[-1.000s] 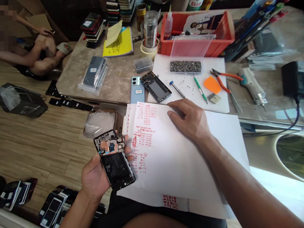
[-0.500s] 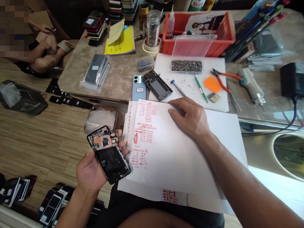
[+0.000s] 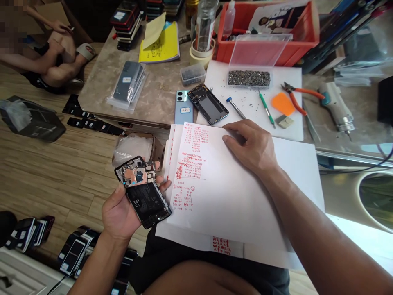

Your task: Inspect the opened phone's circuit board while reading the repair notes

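Note:
My left hand [image 3: 121, 213] grips an opened phone [image 3: 141, 191] with no back cover, its circuit board and black battery facing up, held over my lap beside the paper. My right hand [image 3: 252, 146] lies flat, fingers together, on the top sheet of a stack of white papers [image 3: 227, 196] that carries red handwritten figures along its left side. Just beyond the papers, on the table edge, lie a blue phone back [image 3: 183, 107] and a black phone frame [image 3: 208, 104].
A white mat [image 3: 291, 123] holds a screwdriver [image 3: 236, 108], green tool [image 3: 265, 109], orange pick [image 3: 283, 103], pliers [image 3: 298, 98] and a clear screw box [image 3: 249, 78]. Behind stands a red bin [image 3: 270, 49]. Phones lie stacked on the floor [image 3: 73, 254]. Another person sits at far left [image 3: 52, 61].
My left hand with the opened phone has drifted slightly left and up. The view has tilted down a little. My right hand stays on the paper.

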`<state>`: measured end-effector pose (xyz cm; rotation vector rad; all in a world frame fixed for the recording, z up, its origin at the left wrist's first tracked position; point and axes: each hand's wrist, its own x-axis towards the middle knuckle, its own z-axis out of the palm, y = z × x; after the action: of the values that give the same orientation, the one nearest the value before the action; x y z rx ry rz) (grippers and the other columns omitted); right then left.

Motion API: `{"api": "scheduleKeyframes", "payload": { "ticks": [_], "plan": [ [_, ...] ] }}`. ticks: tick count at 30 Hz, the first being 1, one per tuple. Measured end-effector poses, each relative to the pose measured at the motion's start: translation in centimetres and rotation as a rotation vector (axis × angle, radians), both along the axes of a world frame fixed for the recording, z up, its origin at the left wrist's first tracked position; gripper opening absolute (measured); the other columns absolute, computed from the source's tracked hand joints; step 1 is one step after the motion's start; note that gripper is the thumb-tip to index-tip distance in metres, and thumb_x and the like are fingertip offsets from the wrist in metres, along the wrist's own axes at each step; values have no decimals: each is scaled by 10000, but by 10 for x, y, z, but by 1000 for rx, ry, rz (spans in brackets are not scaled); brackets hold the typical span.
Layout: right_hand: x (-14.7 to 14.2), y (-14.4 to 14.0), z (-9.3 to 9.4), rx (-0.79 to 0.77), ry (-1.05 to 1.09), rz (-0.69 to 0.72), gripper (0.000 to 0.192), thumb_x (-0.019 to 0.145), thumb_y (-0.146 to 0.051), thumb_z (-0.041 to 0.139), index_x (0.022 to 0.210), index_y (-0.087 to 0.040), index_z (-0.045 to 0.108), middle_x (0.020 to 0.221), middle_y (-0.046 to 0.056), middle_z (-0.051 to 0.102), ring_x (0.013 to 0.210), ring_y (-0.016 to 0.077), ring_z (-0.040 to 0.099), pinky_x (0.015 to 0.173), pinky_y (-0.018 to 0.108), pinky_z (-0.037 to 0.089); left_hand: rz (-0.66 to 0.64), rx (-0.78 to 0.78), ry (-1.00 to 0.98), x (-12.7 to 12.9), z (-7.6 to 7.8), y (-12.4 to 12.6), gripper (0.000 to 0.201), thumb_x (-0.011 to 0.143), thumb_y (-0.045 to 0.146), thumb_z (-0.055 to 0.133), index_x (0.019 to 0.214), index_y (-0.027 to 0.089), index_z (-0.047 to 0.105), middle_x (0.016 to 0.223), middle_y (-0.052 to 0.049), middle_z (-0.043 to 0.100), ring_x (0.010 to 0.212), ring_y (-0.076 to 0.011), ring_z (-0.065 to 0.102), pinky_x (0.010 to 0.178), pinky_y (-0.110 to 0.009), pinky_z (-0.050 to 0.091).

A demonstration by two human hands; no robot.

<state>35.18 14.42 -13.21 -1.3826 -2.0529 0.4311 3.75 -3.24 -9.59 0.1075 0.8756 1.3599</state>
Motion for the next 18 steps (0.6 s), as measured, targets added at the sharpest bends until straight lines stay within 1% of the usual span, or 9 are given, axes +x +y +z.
{"api": "scheduleKeyframes", "payload": {
  "ticks": [4, 6, 9, 13, 16, 18],
  "plan": [
    [0, 0, 0, -8, -9, -6, 253, 939, -346, 676, 1136, -283, 822, 1096, 87, 815, 926, 335, 774, 813, 502, 625, 24, -27, 28, 2, 2, 0, 635, 835, 418, 929, 1419, 237, 759, 1476, -133, 759, 1142, -356, 818, 1175, -642, 585],
    [0, 0, 0, -7, -16, -9, 258, 938, -348, 683, 1142, -272, 822, 1092, 94, 812, 919, 333, 772, 809, 496, 620, 12, -36, 12, 2, 2, -1, 660, 834, 415, 931, 1444, 243, 742, 1490, -135, 750, 1160, -364, 813, 1177, -663, 577],
    [0, 0, -1, 3, -20, -5, 257, 940, -348, 685, 1146, -278, 822, 1084, 91, 810, 903, 326, 765, 795, 487, 618, 17, -44, 12, 2, 2, -1, 699, 822, 412, 942, 1468, 260, 724, 1468, -133, 764, 1138, -374, 819, 1124, -682, 610],
    [1, 0, -1, 7, -17, 5, 254, 946, -349, 675, 1146, -289, 820, 1093, 87, 813, 891, 325, 757, 788, 502, 619, 23, -40, 30, 5, 4, -1, 696, 812, 391, 949, 1460, 270, 727, 1463, -139, 765, 1115, -387, 827, 1059, -659, 654],
    [0, 0, -1, 8, -16, 1, 255, 942, -342, 682, 1147, -279, 819, 1104, 96, 815, 877, 320, 757, 793, 508, 622, 5, -31, 13, 3, 3, -2, 723, 829, 394, 929, 1500, 261, 698, 1474, -145, 758, 1155, -407, 815, 1061, -651, 651],
    [0, 0, -1, 8, -14, 0, 253, 943, -339, 682, 1148, -281, 818, 1107, 97, 816, 884, 321, 758, 800, 512, 624, -10, -27, -8, 1, 2, -3, 741, 862, 389, 894, 1555, 280, 655, 1492, -139, 747, 1186, -416, 804, 1100, -677, 617]
  ]
}}
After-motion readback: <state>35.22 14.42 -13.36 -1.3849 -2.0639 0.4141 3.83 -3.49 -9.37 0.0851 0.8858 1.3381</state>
